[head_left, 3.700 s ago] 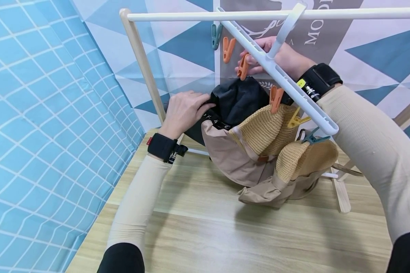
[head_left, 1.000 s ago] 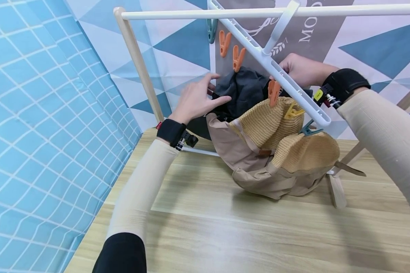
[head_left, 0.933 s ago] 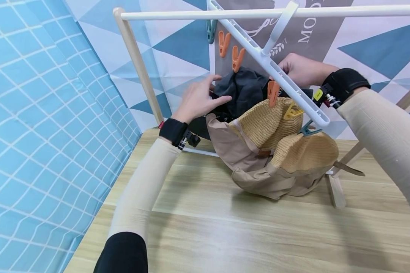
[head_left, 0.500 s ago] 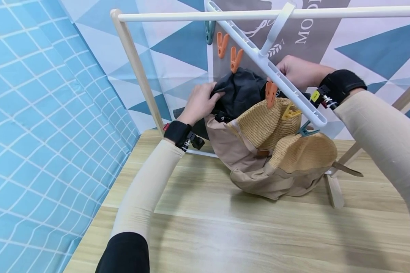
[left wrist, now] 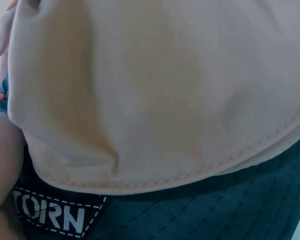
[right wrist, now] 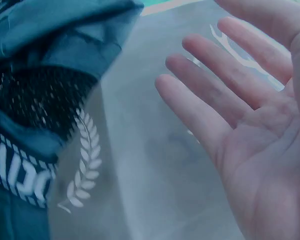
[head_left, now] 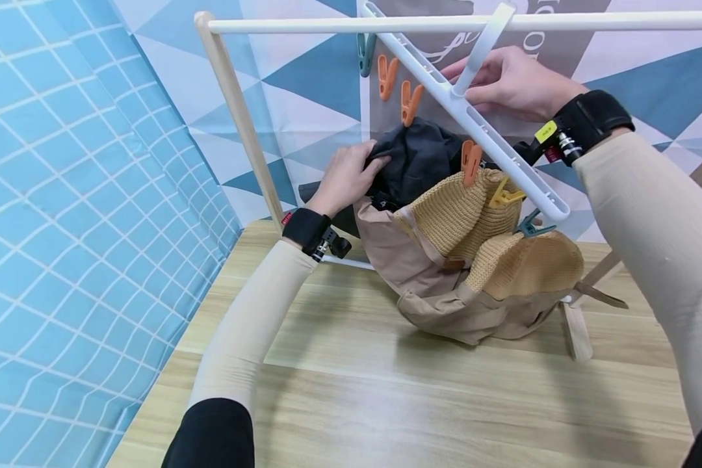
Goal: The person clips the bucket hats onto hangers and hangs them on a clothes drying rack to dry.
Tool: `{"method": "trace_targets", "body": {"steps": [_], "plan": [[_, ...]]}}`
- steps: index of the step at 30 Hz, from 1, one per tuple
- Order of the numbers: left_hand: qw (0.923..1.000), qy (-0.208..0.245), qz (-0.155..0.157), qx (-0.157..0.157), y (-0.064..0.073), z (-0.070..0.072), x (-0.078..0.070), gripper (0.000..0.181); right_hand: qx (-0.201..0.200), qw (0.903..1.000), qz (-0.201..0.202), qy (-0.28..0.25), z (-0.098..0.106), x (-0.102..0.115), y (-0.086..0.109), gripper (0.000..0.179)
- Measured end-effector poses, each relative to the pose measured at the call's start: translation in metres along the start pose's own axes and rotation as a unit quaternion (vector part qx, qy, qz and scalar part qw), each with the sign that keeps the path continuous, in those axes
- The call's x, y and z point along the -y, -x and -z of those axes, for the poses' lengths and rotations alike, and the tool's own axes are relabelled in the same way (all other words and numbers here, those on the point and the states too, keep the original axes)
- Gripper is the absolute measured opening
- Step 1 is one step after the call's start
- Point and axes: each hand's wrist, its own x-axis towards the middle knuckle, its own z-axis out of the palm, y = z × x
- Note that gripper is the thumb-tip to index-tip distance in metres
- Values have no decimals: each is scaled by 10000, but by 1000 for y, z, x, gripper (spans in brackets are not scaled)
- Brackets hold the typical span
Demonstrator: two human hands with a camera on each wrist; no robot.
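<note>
A dark hat (head_left: 416, 155) with a lettered band hangs under the white hanger (head_left: 491, 140), an orange clip (head_left: 410, 104) at its upper edge. My left hand (head_left: 346, 177) pinches the hat's left side between thumb and fingers. Its lettered band (left wrist: 55, 216) shows beneath a beige brim in the left wrist view. Behind the hanger, my right hand (head_left: 511, 83) is raised above the hats with nothing in it. In the right wrist view its fingers (right wrist: 210, 75) are extended, apart from the dark hat (right wrist: 65, 55). Two beige hats with woven linings (head_left: 453, 218) (head_left: 523, 263) hang alongside.
The hanger hooks over a white rail (head_left: 339, 26) on a wooden-legged rack. Another orange clip (head_left: 470, 162), a yellow clip (head_left: 506, 195) and a teal clip (head_left: 533, 225) hold the beige hats. The wooden tabletop (head_left: 351, 390) lies below; a blue checked curtain (head_left: 93, 214) is left.
My right hand left the orange clip, went to the dark hat's right side, then let go and rose. My left hand loosened, then pinched the hat's left side again.
</note>
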Motion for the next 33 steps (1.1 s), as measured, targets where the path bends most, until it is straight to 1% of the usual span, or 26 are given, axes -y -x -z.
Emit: {"method": "trace_targets", "body": {"steps": [2, 4, 6, 7, 13, 14, 17, 20, 24, 26, 29, 31, 33], "plan": [[10000, -83, -43, 21, -1, -2, -1, 30, 120, 9989, 70, -444, -5, -1, -2, 43], [9998, -177, -115, 63, -2, -5, -1, 31, 214, 9956, 124, -901, -11, -3, -3, 43], [9995, -236, -132, 130, -2, -7, -2, 32, 261, 9924, 170, -1192, -18, -4, -6, 44], [9997, -162, -128, 141, -6, -12, 7, 36, 246, 9915, 164, -1267, -22, -4, -8, 43], [9995, -218, -185, 111, -7, -14, 4, 34, 201, 9972, 178, -696, -37, 2, -18, 50], [9992, -326, -191, 114, -2, -9, -5, 31, 228, 9973, 188, -672, -38, 2, -19, 50], [9989, -428, -156, 90, -1, -9, -6, 30, 358, 9944, 188, -978, -42, 2, -22, 44], [9987, -484, -114, 69, 1, -7, -7, 32, 448, 9921, 274, -1140, -44, 2, -24, 37], [9982, -568, -171, -10, 1, -5, -7, 34, 438, 9949, 468, -778, -45, 3, -25, 32], [9979, -613, -203, -46, 1, -5, -7, 34, 339, 9967, 492, -540, -44, 3, -25, 30], [9977, -642, -205, -73, 1, -4, -7, 33, 221, 9980, 484, -336, -43, 4, -24, 27], [9976, -658, -185, -69, 2, -4, -6, 32, 203, 9981, 515, -259, -42, 4, -24, 24], [9975, -690, -166, -57, 3, -3, -6, 32, 283, 9973, 596, -330, -42, 3, -24, 22]]}}
